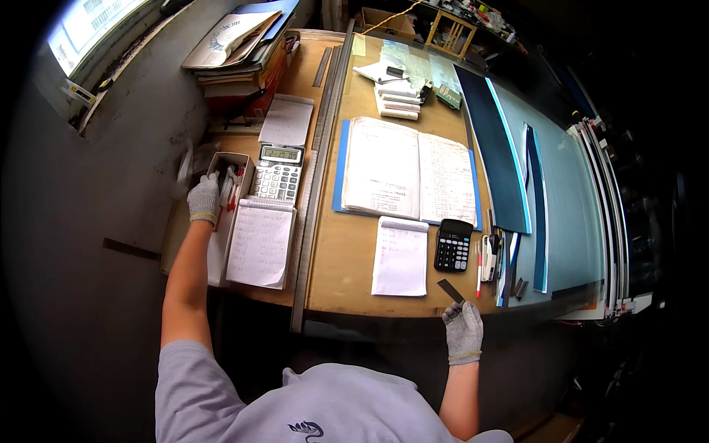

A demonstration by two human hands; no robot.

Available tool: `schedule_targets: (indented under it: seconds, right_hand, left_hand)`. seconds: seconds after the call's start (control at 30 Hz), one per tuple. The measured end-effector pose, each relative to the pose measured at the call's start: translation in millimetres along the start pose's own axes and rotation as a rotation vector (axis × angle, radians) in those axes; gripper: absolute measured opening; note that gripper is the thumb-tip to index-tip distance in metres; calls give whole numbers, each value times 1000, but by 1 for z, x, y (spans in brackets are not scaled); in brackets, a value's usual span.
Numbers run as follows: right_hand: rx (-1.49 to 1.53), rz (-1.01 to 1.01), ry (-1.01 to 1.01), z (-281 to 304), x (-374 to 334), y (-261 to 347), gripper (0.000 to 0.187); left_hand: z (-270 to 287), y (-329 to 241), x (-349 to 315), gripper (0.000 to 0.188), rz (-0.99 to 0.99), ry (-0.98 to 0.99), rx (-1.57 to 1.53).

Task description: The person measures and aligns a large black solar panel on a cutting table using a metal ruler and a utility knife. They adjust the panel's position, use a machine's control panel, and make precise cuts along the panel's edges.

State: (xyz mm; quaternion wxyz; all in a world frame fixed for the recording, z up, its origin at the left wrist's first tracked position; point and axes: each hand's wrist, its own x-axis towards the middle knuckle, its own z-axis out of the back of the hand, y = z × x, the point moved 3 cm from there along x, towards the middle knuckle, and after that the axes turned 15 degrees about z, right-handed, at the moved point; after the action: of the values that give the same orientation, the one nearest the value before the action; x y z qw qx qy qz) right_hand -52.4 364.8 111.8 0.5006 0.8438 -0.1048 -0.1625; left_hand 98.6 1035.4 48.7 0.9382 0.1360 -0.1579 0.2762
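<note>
One dark strip is sitting in the right hand, its lower end being pinched between thumb and fingers while its free end is pointing up and left over the near edge of the bench. The left hand, well apart from the strip, is resting at one pen box with its fingertips dipping inside; whether they are gripping anything, one cannot tell. Several pens are lying in the box, too crowded to count. Two calculators are lying nearby: a silver calculator just right of the box, a black calculator just beyond the strip. Three notepads are showing: an upper notepad above the silver calculator, a lower notepad below it, and a right-hand notepad left of the black calculator. One opened ledger is lying on one blue folder farther up, and one stapler is resting beside one red-and-white pen, right of the black calculator.
</note>
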Motion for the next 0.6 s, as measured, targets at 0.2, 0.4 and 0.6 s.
schedule_targets:
  seconds: [0.2,0.4,0.6]
  right_hand:
    - [17,26,-113,25,-15,16,11]
    - [-76,122,-191,54,-1,41,11]
    - [-211,181,-160,109,23,111,10]
  left_hand:
    - [3,0,3,12,112,9,61]
    - [155,-176,-114,12,-78,28,-879]
    - [376,-393,-316,57,-949,78,-1112]
